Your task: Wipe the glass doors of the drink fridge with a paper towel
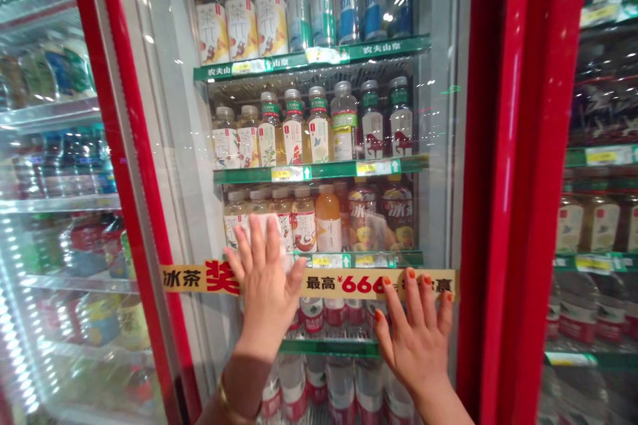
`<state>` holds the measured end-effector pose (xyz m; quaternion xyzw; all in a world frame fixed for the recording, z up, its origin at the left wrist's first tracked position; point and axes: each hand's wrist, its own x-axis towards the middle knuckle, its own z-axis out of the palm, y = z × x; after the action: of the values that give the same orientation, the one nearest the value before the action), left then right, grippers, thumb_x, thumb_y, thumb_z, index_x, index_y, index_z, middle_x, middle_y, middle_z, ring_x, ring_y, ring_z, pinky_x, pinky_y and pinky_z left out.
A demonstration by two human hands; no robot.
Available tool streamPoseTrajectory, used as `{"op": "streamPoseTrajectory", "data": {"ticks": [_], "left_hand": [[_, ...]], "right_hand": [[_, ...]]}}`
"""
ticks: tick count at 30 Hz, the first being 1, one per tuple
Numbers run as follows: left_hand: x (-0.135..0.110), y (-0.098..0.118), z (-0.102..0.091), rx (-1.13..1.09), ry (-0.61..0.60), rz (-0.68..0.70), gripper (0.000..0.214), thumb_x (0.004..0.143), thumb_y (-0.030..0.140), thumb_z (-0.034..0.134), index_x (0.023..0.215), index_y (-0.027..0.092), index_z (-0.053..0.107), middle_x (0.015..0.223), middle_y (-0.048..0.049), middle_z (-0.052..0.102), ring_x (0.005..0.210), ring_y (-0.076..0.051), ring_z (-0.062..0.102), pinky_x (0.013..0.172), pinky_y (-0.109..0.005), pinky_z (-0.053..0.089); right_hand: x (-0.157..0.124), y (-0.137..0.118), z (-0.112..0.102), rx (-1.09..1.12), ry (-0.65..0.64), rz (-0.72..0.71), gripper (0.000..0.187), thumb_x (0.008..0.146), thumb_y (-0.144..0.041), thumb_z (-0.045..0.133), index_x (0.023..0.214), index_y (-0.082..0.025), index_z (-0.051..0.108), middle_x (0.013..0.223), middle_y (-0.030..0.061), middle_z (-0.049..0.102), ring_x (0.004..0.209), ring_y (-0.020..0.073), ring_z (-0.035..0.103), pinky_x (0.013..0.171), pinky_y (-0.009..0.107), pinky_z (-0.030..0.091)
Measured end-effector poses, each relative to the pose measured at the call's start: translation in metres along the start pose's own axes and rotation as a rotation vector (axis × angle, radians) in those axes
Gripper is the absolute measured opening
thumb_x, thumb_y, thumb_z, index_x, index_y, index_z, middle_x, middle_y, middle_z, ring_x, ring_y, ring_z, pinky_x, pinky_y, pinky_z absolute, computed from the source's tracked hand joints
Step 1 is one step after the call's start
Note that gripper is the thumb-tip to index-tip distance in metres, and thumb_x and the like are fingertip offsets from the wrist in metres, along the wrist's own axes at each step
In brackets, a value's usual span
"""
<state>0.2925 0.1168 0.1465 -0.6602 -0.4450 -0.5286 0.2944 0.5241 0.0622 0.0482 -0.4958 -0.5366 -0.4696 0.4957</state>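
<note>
Far L: neighbouring fridge door [50, 146], rows of bottles behind glare, labels mostly unreadable. Then red door frame [134, 166], long axis upright, slightly leaning in view. Next, L hand [266, 279], palm flat against glass door [438, 212], fingers spread & straight, released, nothing grasped; gold-coloured bangle [234, 405] at wrist. Promo strip [379, 283] across glass, passing behind L hand at palm height. Glass door directly under both palms, long axis vertical, no gap visible at either hand. Behind glass, 4 shelves w/ green edges [309, 61]: tea bottles [242, 20] top L, blue-label water bottles [373, 0] top R, mixed tea & juice bottles [319, 133] in 2nd row, orange drink bottle [329, 212] in 3rd row, red-label bottles [329, 385] low down, all upright, all out of reach behind glass. Then R hand [416, 339], lower than L hand, same flat pose, fingers open, not clenched, tips on promo strip, orange nails. R hand nearer to right red frame [493, 179], L hand nearer to door's mid-line. Far R: next fridge [598, 146], more bottles on shelves.
</note>
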Motion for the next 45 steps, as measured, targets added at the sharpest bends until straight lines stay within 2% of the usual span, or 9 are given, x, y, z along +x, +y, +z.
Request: {"op": "streamPoseTrajectory", "data": {"ticks": [3, 7, 12, 16, 23, 30, 34, 38, 45], "left_hand": [[0.015, 0.04, 0.007, 0.054, 0.016, 0.262, 0.09, 0.103, 0.079, 0.022, 0.175, 0.025, 0.016, 0.185, -0.0023, 0.012, 0.172, -0.029, -0.005, 0.14, -0.058, -0.007], [-0.039, 0.063, 0.02, 0.087, -0.006, 0.741, 0.095, 0.095, 0.09, 0.024, 0.169, 0.03, 0.037, 0.182, 0.0052, 0.022, 0.172, -0.027, 0.004, 0.142, -0.053, -0.005], [-0.001, 0.035, 0.006, 0.09, 0.011, 0.59, 0.09, 0.099, 0.083, 0.023, 0.172, 0.03, 0.028, 0.181, 0.003, 0.026, 0.172, -0.024, 0.001, 0.141, -0.054, -0.009], [0.065, 0.068, 0.006, 0.031, 0.075, 0.445, 0.094, 0.1, 0.082, 0.024, 0.174, 0.025, 0.019, 0.183, -0.0032, 0.02, 0.172, -0.027, -0.005, 0.14, -0.055, -0.008], [-0.002, 0.063, 0.018, 0.053, -0.048, 1.175, 0.091, 0.099, 0.086, 0.024, 0.169, 0.028, 0.037, 0.183, 0.0036, 0.02, 0.172, -0.028, 0.011, 0.142, -0.053, 0.003], [0.098, 0.082, 0.004, 0.074, 0.077, 0.785, 0.091, 0.101, 0.081, 0.026, 0.173, 0.025, 0.023, 0.181, -0.0024, 0.029, 0.172, -0.025, -0.002, 0.139, -0.054, -0.013], [0.058, 0.115, 0.021, 0.02, 0.017, 0.977, 0.096, 0.098, 0.086, 0.028, 0.171, 0.024, 0.028, 0.183, -0.0011, 0.023, 0.172, -0.028, -0.002, 0.141, -0.054, -0.005], [0.021, 0.088, 0.019, 0.009, -0.057, 1.21, 0.105, 0.091, 0.095, 0.018, 0.168, 0.027, 0.037, 0.183, 0.0043, 0.022, 0.172, -0.027, 0.006, 0.142, -0.052, 0.001], [0.12, 0.112, 0.01, -0.059, -0.038, 0.785, 0.099, 0.095, 0.091, 0.022, 0.173, 0.031, 0.021, 0.182, 0.0005, 0.026, 0.172, -0.029, 0.005, 0.137, -0.058, -0.015]], "right_hand": [[-0.001, 0.004, -0.004, 0.04, -0.004, -0.001, 0.07, 0.107, -0.041, 0.055, 0.172, -0.032, 0.031, 0.181, 0.0036, 0.025, 0.168, 0.0284, 0.023, 0.139, 0.06, 0.011], [-0.003, 0.02, -0.014, 0.077, 0.003, -0.077, 0.077, 0.104, -0.026, 0.057, 0.174, -0.023, 0.025, 0.182, 0.0079, 0.023, 0.168, 0.0281, 0.023, 0.138, 0.055, 0.018], [-0.004, 0.03, -0.015, -0.036, -0.002, -0.084, 0.075, 0.106, -0.026, 0.05, 0.174, -0.017, 0.02, 0.182, 0.0084, 0.016, 0.17, 0.0271, 0.015, 0.139, 0.05, 0.013], [-0.006, 0.03, -0.01, -0.071, 0.018, -0.064, 0.077, 0.106, -0.031, 0.051, 0.174, -0.015, 0.02, 0.182, 0.0104, 0.017, 0.17, 0.0281, 0.015, 0.139, 0.053, 0.015], [-0.013, 0.038, -0.014, 0.053, 0.069, -0.075, 0.084, 0.099, -0.019, 0.048, 0.174, -0.009, 0.011, 0.183, 0.0169, 0.009, 0.17, 0.0301, 0.015, 0.136, 0.056, 0.024], [-0.013, 0.037, -0.016, 0.134, 0.111, -0.041, 0.092, 0.095, -0.014, 0.054, 0.175, -0.016, 0.008, 0.183, 0.0166, 0.008, 0.169, 0.032, 0.016, 0.135, 0.059, 0.028], [-0.015, 0.041, -0.019, 0.193, 0.145, -0.055, 0.088, 0.096, -0.014, 0.051, 0.175, -0.016, 0.011, 0.183, 0.0146, 0.011, 0.169, 0.0299, 0.019, 0.132, 0.058, 0.034], [-0.018, 0.044, -0.02, 0.231, 0.158, -0.078, 0.086, 0.095, -0.013, 0.049, 0.174, -0.015, 0.015, 0.183, 0.0145, 0.014, 0.168, 0.0298, 0.022, 0.132, 0.057, 0.036], [-0.032, 0.046, -0.015, 0.249, 0.193, 0.01, 0.089, 0.093, -0.01, 0.053, 0.175, -0.02, 0.017, 0.182, 0.0136, 0.02, 0.166, 0.0322, 0.028, 0.127, 0.059, 0.044]]}}
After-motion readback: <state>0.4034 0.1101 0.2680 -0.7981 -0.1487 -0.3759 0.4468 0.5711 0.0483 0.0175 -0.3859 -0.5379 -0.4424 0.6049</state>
